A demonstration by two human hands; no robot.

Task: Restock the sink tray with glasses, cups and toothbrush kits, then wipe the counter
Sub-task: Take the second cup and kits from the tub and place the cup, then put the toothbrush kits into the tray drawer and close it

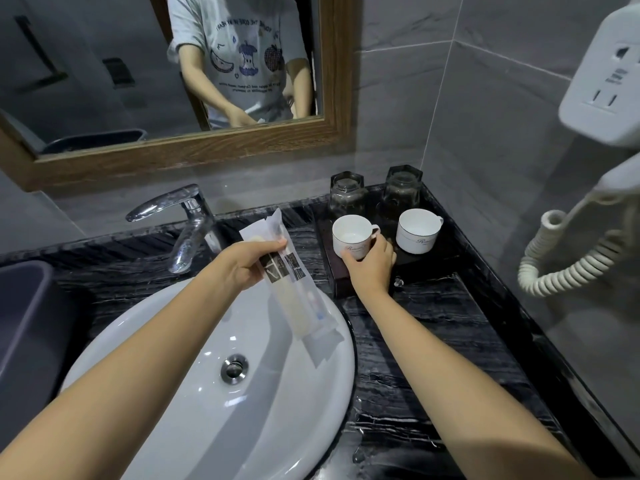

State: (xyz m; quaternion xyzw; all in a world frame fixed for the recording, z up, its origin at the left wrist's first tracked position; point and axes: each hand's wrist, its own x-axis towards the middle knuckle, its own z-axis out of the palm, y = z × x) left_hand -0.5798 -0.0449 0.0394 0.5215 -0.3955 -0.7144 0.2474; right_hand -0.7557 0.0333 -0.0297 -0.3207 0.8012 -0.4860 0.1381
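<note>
The left hand (242, 263) curls its fingers (278, 242) round the toothbrush kits (294, 292), held above the sink (166, 375). The right hand (372, 268) grips a cup (350, 235) on the tray (433, 263), beside the second cup (417, 232). Two glasses (347, 194) stand behind them.

Black marbled surface (433, 341) lies open between the white round basin (166, 393) and the grey tiled wall. White ceramic cups (417, 230) and clear hexagonal glasses (403, 188) crowd the dark tray (346, 287). A coiled cream cord (568, 268) overhangs the right edge.
</note>
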